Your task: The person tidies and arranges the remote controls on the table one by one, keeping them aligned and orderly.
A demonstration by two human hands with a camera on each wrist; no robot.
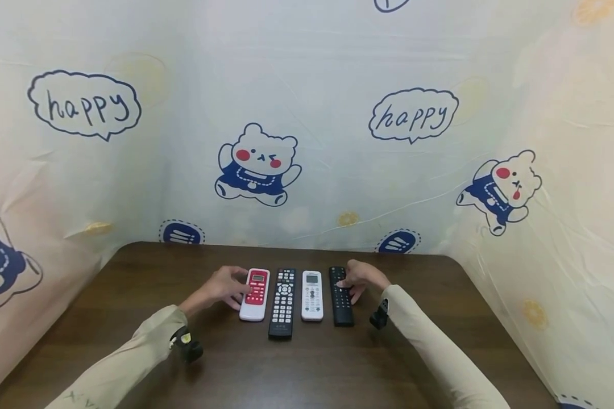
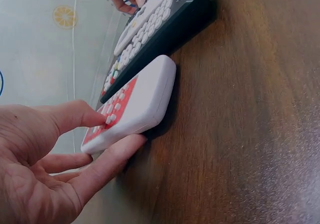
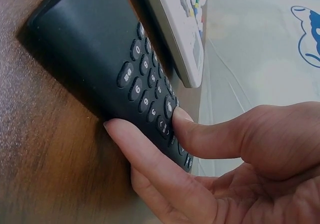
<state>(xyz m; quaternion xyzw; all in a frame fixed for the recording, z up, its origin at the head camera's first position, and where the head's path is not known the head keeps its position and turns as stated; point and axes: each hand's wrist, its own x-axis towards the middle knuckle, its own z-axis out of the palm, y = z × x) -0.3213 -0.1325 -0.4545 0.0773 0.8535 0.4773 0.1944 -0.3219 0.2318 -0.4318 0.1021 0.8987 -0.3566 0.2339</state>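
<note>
Four remote controls would be several: at the left end of the row is a white remote with a red button panel (image 1: 256,312). My left hand (image 1: 224,287) holds it by its left side, thumb on the red panel (image 2: 120,104) and a finger along the lower edge. The slim black remote (image 1: 343,315) lies at the right end. My right hand (image 1: 364,278) grips it, with the thumb (image 3: 187,131) on its buttons and the fingers against its right side. Between them lie a long black remote with white buttons (image 1: 281,328) and a white remote with a small screen (image 1: 312,309).
The remotes lie side by side on a dark brown wooden table (image 1: 307,375). A pale printed curtain (image 1: 332,187) with cartoon bears hangs behind the table and along its sides. A small black device is strapped at each sleeve's cuff.
</note>
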